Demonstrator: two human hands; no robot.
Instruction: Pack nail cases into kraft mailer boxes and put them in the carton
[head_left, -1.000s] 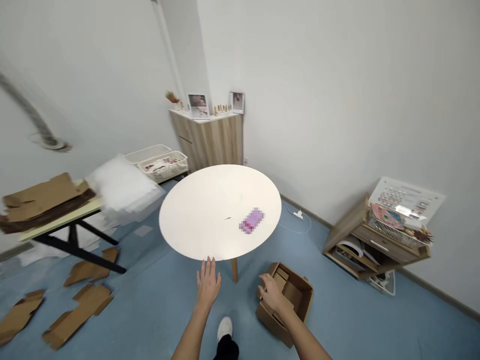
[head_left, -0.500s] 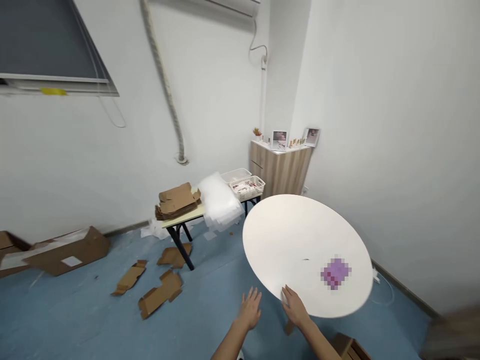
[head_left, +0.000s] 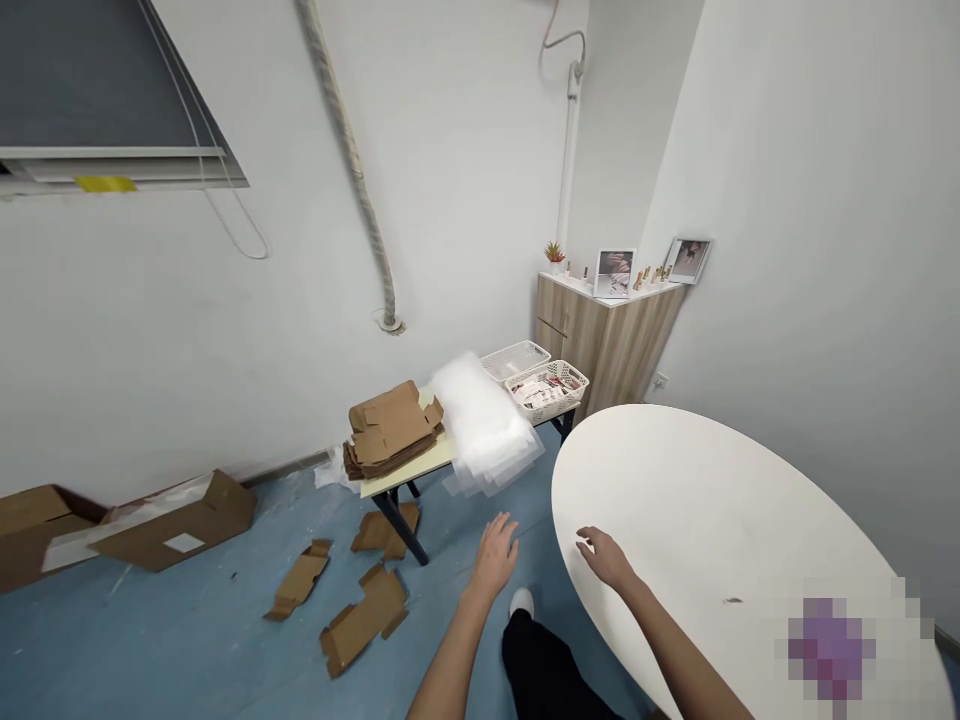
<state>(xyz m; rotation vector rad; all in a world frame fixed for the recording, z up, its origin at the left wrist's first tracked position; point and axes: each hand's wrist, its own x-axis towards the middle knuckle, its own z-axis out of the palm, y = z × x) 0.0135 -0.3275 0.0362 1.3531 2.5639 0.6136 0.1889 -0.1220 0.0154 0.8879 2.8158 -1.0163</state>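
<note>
My left hand (head_left: 496, 556) is held out over the blue floor with its fingers stretched and nothing in it. Above the left rim of the white oval table (head_left: 667, 470) is my right hand (head_left: 604, 559), fingers apart and slightly bent, holding nothing; whether it touches the top I cannot tell. Ahead of both hands, a narrow folding table (head_left: 412, 469) carries a stack of flattened cardboard boxes (head_left: 394, 430), a pile of translucent white plastic sheets (head_left: 484, 415) and a white basket (head_left: 547, 390) with printed pieces inside.
Flattened cardboard pieces (head_left: 364, 620) lie on the floor at left, near an open cardboard box (head_left: 180, 520). A wooden cabinet (head_left: 600, 340) with picture frames and a small plant fills the corner. A pixelated purple patch (head_left: 829, 645) covers something on the oval table.
The view has moved forward toward the folding table, and the oval table now lies closer at right. My right hand has come further over its rim. A leg and shoe have come into view.
</note>
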